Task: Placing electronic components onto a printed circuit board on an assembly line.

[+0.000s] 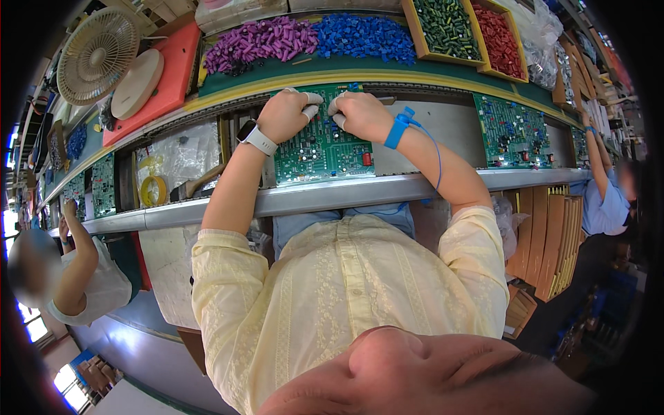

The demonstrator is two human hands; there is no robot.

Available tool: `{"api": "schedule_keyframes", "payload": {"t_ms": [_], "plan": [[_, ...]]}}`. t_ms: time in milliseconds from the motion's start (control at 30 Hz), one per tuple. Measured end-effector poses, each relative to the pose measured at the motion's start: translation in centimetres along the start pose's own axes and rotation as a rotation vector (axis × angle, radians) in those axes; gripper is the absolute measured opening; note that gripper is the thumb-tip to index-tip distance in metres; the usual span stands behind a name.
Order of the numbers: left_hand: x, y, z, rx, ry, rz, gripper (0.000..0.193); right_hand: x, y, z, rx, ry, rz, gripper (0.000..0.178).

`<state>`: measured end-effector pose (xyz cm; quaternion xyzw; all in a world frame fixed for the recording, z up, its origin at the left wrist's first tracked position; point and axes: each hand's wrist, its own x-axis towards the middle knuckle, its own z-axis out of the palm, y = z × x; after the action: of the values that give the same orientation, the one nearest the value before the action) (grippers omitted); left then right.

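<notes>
A green circuit board (325,149) lies on the conveyor line in front of me. Both my hands rest on its far edge, knuckles up and fingers curled, with white finger covers on the tips. My left hand (285,114) wears a white watch (257,138) at the wrist. My right hand (361,114) almost touches it and has a blue wrist strap (398,130) with a trailing blue cord. I see no part between the fingers; the fingertips are close together over the board.
Behind the board lie heaps of purple parts (259,43) and blue parts (363,36), and bins of green parts (446,26) and red parts (499,38). Another board (512,131) sits to the right. Co-workers stand at the far left (83,277) and right (605,194). A fan (97,52) stands at the back left.
</notes>
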<state>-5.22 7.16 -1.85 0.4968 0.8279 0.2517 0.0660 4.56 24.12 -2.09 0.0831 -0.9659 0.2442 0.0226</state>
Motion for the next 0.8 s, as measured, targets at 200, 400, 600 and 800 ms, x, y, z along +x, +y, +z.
{"api": "schedule_keyframes", "payload": {"t_ms": [200,400,600,800], "plan": [[-0.2,-0.3,0.3,0.002,0.014,-0.006,0.021,0.4,0.8,-0.2,-0.079,-0.090,-0.111,0.022],[-0.4,-0.3,-0.1,-0.019,0.013,-0.010,0.021,6.2,4.3,-2.7,-0.089,0.125,0.011,0.018],[-2.4,0.1,-2.5,-0.124,0.107,-0.080,0.020,9.7,5.9,-0.1,-0.405,0.256,0.026,0.017],[-3.3,-1.4,-4.1,-0.185,0.155,-0.245,0.020,8.5,4.8,-1.0,-0.172,0.339,0.098,0.014]]}}
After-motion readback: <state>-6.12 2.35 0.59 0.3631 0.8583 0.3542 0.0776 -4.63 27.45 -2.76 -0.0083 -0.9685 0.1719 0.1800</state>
